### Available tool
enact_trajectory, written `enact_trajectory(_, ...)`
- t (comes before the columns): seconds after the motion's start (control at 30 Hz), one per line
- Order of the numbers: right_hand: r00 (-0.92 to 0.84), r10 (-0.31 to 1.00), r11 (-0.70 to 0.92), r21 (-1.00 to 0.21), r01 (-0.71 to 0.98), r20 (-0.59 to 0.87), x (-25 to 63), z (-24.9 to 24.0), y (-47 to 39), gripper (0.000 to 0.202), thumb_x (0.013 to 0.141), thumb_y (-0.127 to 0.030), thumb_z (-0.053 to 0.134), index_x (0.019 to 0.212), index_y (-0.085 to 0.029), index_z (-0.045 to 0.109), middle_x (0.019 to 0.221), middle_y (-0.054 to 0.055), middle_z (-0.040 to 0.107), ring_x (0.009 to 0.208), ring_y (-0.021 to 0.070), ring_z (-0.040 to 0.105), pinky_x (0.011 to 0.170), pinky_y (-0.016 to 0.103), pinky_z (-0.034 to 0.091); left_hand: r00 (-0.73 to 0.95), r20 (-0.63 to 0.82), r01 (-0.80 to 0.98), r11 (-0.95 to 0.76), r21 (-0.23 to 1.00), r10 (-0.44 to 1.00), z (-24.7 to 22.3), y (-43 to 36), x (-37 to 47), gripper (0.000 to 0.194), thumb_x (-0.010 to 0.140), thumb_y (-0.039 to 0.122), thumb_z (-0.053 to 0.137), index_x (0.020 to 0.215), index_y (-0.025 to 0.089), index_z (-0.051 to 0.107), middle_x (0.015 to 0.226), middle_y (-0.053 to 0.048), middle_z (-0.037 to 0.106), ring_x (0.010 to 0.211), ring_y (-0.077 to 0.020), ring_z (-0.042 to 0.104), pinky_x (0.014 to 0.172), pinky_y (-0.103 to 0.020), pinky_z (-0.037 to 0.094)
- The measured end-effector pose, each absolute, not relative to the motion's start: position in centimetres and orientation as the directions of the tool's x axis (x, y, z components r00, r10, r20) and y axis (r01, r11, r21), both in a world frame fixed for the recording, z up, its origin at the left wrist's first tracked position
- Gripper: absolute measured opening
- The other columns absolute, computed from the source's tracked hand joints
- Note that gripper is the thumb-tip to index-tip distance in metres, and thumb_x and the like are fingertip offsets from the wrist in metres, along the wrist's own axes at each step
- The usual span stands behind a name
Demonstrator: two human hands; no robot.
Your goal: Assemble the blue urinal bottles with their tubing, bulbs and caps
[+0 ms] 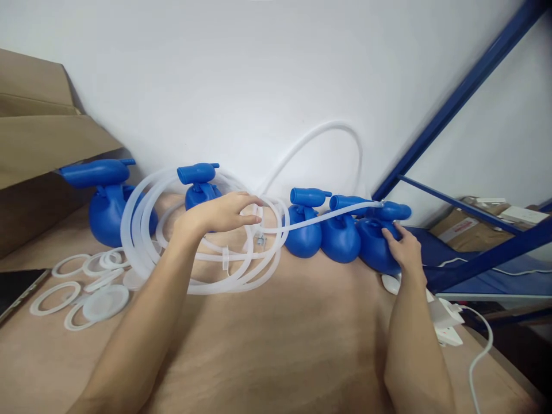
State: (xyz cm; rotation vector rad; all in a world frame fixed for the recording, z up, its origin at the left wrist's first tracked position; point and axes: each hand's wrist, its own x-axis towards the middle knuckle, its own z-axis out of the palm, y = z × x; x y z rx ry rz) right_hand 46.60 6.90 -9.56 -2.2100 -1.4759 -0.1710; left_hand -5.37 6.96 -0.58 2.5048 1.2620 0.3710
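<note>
My left hand point(224, 213) is over a loose coil of clear tubing point(142, 230), its fingers stretched out and the thumb apart from them. Whether the fingertips touch the tubing, I cannot tell. At the right end of a row, my right hand point(405, 248) grips a blue plastic bottle point(375, 247) near its handle. From the coil, one length of tube point(328, 217) runs across to a small clamp point(381, 203) at this bottle's neck. Two similar blue bottles point(304, 233) point(340, 238) stand beside it, their wide spouts pointing left. My left hand partly covers another blue bottle point(200, 192).
A further blue bottle point(107, 215) stands by an open cardboard box point(38, 138) at the left. Several pale rings and lids point(106, 302) lie on the wooden table point(276, 345). A white power strip point(446, 322) and blue metal frame point(457, 86) are at the right.
</note>
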Motion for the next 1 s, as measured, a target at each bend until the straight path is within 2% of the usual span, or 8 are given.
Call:
enact_trajectory(0.23,0.558,0.719,-0.350,-0.479,0.805,0.414,44.5,-11.1,8.6,0.068,0.097,-0.046,0.048,0.148,-0.003,0.059,0.142,0.029,0.063,0.129,0.0379,0.057,0.113,0.047,0.041,0.444,0.023,0.817,-0.416,0.400,0.896,-0.6,7.6,-8.0,0.059,0.102,0.044,0.039,0.153,0.020,0.056,0.156,-0.010,0.058,0.141,-0.0288,0.057,0.122,-0.038,0.041)
enact_trajectory(0.43,0.664,0.657,-0.384,-0.598,0.703,0.358,43.6,-12.1,9.2,0.067,0.096,-0.043,0.048,0.147,0.000,0.058,0.132,0.028,0.068,0.127,0.0396,0.062,0.110,0.050,0.046,0.278,-0.084,0.885,-0.221,0.410,0.957,-0.9,8.0,-11.5,0.070,0.095,0.055,0.041,0.158,0.025,0.050,0.156,-0.009,0.059,0.128,-0.0327,0.066,0.106,-0.038,0.054)
enact_trajectory(0.57,0.697,0.617,-0.390,-0.627,0.675,0.367,43.0,-9.8,8.9,0.081,0.093,-0.044,0.051,0.157,0.004,0.041,0.148,0.034,0.055,0.138,0.0426,0.052,0.112,0.049,0.043,0.243,-0.124,0.903,-0.178,0.390,0.962,-0.8,7.9,-12.8,0.073,0.094,0.056,0.042,0.159,0.025,0.047,0.157,-0.010,0.058,0.135,-0.0329,0.061,0.113,-0.041,0.050)
enact_trajectory(0.67,0.655,0.537,-0.231,-0.654,0.720,0.531,40.9,-5.4,7.3,0.080,0.094,-0.044,0.049,0.160,0.000,0.036,0.156,0.033,0.047,0.141,0.0412,0.051,0.112,0.048,0.043,0.224,-0.137,0.922,-0.164,0.350,0.965,-0.5,7.6,-13.1,0.069,0.090,0.056,0.048,0.149,0.021,0.059,0.152,-0.013,0.061,0.132,-0.0352,0.062,0.115,-0.045,0.048)
enact_trajectory(0.77,0.461,0.564,0.156,-0.637,0.755,0.685,35.8,-0.4,3.8,0.065,0.098,-0.050,0.043,0.150,-0.012,0.050,0.136,0.025,0.065,0.121,0.0394,0.066,0.098,0.050,0.053,0.226,-0.157,0.927,-0.163,0.337,0.961,0.3,6.7,-12.9,0.063,0.089,0.057,0.050,0.137,0.021,0.067,0.145,-0.012,0.066,0.125,-0.0356,0.065,0.114,-0.048,0.048)
enact_trajectory(0.83,0.312,0.652,0.274,-0.598,0.753,0.691,30.9,1.9,1.0,0.058,0.102,-0.054,0.037,0.149,-0.023,0.054,0.124,0.018,0.072,0.117,0.0396,0.068,0.094,0.052,0.055,0.230,-0.133,0.922,-0.172,0.346,0.964,1.1,5.2,-12.8,0.061,0.091,0.056,0.048,0.139,0.023,0.066,0.144,-0.010,0.067,0.125,-0.0353,0.065,0.112,-0.046,0.050)
enact_trajectory(0.93,-0.159,0.882,0.383,-0.481,0.788,0.443,22.7,2.6,-1.6,0.054,0.101,-0.056,0.045,0.147,-0.031,0.061,0.119,0.011,0.076,0.115,0.0369,0.069,0.100,0.051,0.055,0.262,0.013,0.879,-0.244,0.410,0.965,2.4,2.2,-13.2,0.057,0.092,0.058,0.047,0.138,0.030,0.068,0.143,-0.004,0.068,0.127,-0.0346,0.065,0.108,-0.044,0.053)
enact_trajectory(1.0,-0.558,0.798,0.601,-0.363,0.712,0.227,17.6,1.1,-1.4,0.052,0.101,-0.053,0.055,0.147,-0.032,0.062,0.131,0.008,0.073,0.125,0.0347,0.065,0.109,0.050,0.051,0.258,0.151,0.844,-0.299,0.446,0.954,2.9,0.3,-14.3,0.054,0.091,0.064,0.051,0.130,0.034,0.073,0.137,-0.001,0.072,0.120,-0.0317,0.068,0.102,-0.040,0.056)
